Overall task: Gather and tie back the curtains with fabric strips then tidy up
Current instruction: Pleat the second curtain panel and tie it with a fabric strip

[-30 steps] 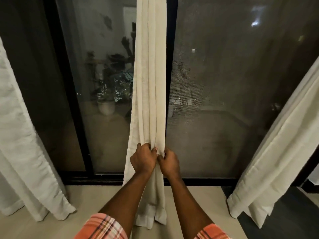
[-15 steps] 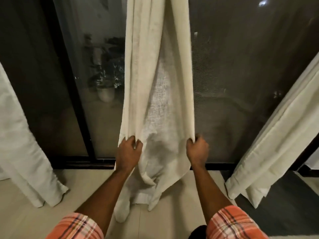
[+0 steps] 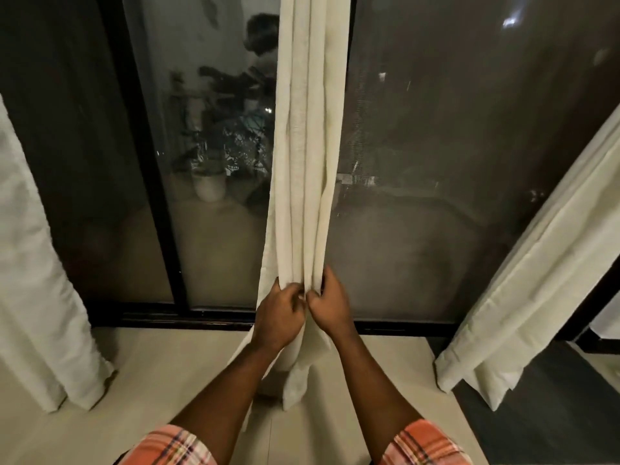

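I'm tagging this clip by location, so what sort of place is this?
Probably a room in a home, at a sliding glass door onto a balcony at night. Long curtains hang to the tiled floor, and a potted plant shows through the glass.

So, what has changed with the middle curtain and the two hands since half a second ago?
The left hand and right hand, apart before, moved inward until they met. This pulled the spread middle curtain into a narrow bundle of folds. Both hands kept their grip on it. The left curtain and right curtain hang loose as before.
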Tool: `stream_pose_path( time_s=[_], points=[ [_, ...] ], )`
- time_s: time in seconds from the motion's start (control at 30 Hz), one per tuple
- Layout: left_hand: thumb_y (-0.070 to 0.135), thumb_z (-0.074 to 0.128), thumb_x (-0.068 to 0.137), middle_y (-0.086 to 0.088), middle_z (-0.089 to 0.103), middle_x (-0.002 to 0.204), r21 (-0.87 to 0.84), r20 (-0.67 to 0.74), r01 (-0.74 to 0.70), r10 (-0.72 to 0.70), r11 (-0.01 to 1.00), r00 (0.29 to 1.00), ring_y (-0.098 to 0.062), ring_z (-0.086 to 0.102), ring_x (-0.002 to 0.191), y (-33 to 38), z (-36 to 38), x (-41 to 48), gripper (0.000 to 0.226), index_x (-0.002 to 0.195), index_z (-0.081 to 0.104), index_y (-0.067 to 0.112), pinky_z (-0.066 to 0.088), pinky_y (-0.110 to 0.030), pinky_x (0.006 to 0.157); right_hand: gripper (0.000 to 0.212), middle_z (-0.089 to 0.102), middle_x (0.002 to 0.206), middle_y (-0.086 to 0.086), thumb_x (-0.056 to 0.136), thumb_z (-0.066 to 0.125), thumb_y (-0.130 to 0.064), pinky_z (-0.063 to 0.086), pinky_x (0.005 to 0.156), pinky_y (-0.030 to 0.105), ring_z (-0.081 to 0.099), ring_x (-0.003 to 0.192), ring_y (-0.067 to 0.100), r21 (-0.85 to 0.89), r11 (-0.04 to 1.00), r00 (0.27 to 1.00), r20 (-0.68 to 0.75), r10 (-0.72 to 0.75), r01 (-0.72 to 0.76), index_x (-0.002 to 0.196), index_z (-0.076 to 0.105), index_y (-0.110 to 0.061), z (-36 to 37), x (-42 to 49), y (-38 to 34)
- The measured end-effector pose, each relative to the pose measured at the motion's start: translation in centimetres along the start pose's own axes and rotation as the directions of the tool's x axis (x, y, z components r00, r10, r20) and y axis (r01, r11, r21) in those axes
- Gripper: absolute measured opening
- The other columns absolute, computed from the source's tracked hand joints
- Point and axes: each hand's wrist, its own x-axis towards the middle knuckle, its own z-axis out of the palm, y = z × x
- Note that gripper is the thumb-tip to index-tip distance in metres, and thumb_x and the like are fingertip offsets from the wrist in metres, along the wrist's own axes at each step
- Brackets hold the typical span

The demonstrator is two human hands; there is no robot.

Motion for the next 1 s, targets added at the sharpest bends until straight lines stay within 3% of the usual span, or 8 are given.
stream_pose_path(
  time_s=[0.13,0.27,0.43,0.57,0.63,0.8,0.93,1.0],
  points=[
    [0.019,0.051,0.091,-0.003,0.046,0.136,-0.047,-0.002,-0.066,0.066,0.997,0.998,-0.027,0.058,0.112,1.8,-1.3,1.7,0.037,0.126,0.058,0.025,0.052,-0.039,0.093,0.075,0.049,0.138,-0.007,0.086,0.057,-0.013,0.051,0.092,0.031,0.056,0.112,0.01,-0.019,0.979,0.968,-0.15,-0.203,0.202,0.147,0.018,-0.033,-1.5,2.3,-4.7],
    [0.008,0.05,0.088,-0.005,0.036,0.144,-0.02,-0.056,-0.089,0.088,0.996,0.995,-0.03,0.057,0.11,5.2,-3.5,4.8,0.045,0.131,0.053,0.021,0.052,-0.04,0.087,0.079,0.041,0.147,0.002,0.087,0.054,-0.015,0.052,0.089,0.038,0.055,0.117,0.023,-0.17,0.92,0.898,-0.211,-0.385,0.354,0.149,0.009,-0.035,-3.0,6.3,-11.1],
    [-0.003,0.043,0.086,-0.009,0.049,0.133,-0.056,-0.167,-0.137,0.126,0.989,0.978,-0.028,0.055,0.115,7.7,-6.1,7.9,0.051,0.134,0.052,0.013,0.047,-0.04,0.095,0.085,0.048,0.134,0.008,0.089,0.052,-0.012,0.054,0.078,0.039,0.058,0.093,0.024,-0.326,0.881,0.895,-0.169,-0.412,0.344,0.152,-0.001,-0.036,-5.1,10.6,-17.4],
    [-0.004,0.04,0.085,-0.008,0.057,0.125,-0.021,-0.188,-0.139,0.133,0.99,0.973,-0.026,0.056,0.115,7.7,-6.9,8.2,0.054,0.135,0.052,0.014,0.046,-0.038,0.097,0.095,0.059,0.103,0.011,0.09,0.054,-0.011,0.056,0.076,0.047,0.061,0.078,0.025,-0.371,0.888,0.935,-0.118,-0.335,0.271,0.149,-0.015,-0.039,-5.3,12.6,-19.5],
    [-0.005,0.039,0.085,-0.006,0.058,0.124,-0.016,-0.204,-0.133,0.127,0.991,0.971,-0.024,0.056,0.115,7.4,-7.1,8.0,0.055,0.134,0.053,0.016,0.045,-0.036,0.098,0.094,0.06,0.103,0.011,0.088,0.054,-0.012,0.055,0.078,0.049,0.062,0.081,0.028,-0.324,0.919,0.941,-0.175,-0.29,0.223,0.15,-0.012,-0.038,-5.3,13.2,-19.8],
    [-0.002,0.042,0.085,-0.004,0.06,0.119,-0.026,-0.253,-0.095,0.085,0.995,0.964,-0.022,0.058,0.109,6.3,-7.1,8.0,0.049,0.125,0.061,0.017,0.047,-0.034,0.094,0.086,0.054,0.131,0.007,0.088,0.059,-0.028,0.049,0.091,0.047,0.059,0.109,0.03,-0.175,0.963,0.931,-0.27,-0.246,0.204,0.152,0.001,-0.032,-4.9,13.9,-18.4],
    [0.002,0.045,0.083,-0.004,0.062,0.116,-0.023,-0.309,-0.047,0.037,0.999,0.95,-0.025,0.059,0.106,5.5,-6.6,8.4,0.043,0.119,0.064,0.017,0.048,-0.036,0.09,0.079,0.06,0.115,0.01,0.09,0.053,-0.012,0.054,0.082,0.046,0.062,0.094,0.03,-0.241,0.956,0.922,-0.303,-0.24,0.169,0.152,0.007,-0.03,-5.0,14.7,-17.2],
    [0.009,0.048,0.081,-0.004,0.06,0.118,-0.038,-0.323,-0.02,0.007,0.999,0.946,-0.026,0.057,0.108,5.4,-6.3,8.7,0.044,0.122,0.06,0.019,0.048,-0.038,0.089,0.073,0.061,0.116,0.01,0.087,0.052,-0.01,0.054,0.085,0.048,0.061,0.098,0.031,-0.221,0.965,0.922,-0.324,-0.211,0.142,0.15,0.019,-0.027,-4.9,14.8,-16.1]
  ],
)
